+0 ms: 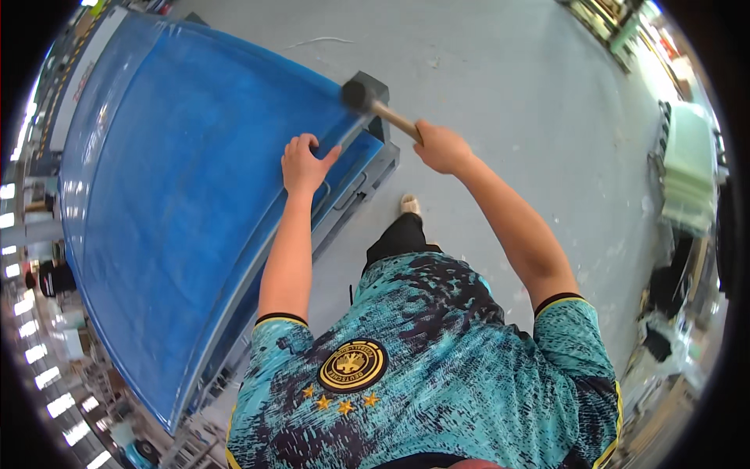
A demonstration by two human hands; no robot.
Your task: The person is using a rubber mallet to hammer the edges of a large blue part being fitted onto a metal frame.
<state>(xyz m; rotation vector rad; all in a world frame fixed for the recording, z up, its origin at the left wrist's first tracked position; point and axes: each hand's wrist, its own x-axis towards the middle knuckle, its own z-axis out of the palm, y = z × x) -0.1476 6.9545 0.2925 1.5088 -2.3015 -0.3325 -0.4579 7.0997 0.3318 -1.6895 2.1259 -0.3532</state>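
My right hand (pixel 443 148) grips the wooden handle of a mallet (pixel 397 120). The mallet's dark head is slightly blurred, over the right corner of a large blue covered panel (pixel 172 180). Near that panel's right edge my left hand (pixel 307 166) rests with its thumb and fingers apart, holding nothing. Below the panel's edge runs a grey frame (pixel 383 168) with a thin metal handle (pixel 353 191) on its side. Whether the mallet head touches the corner, I cannot tell.
A stack of pale green sheets (pixel 689 168) stands at the far right. On the grey floor lies a thin white strand (pixel 320 40) beyond the panel. A person in dark clothing (pixel 56 277) is past the panel's left edge.
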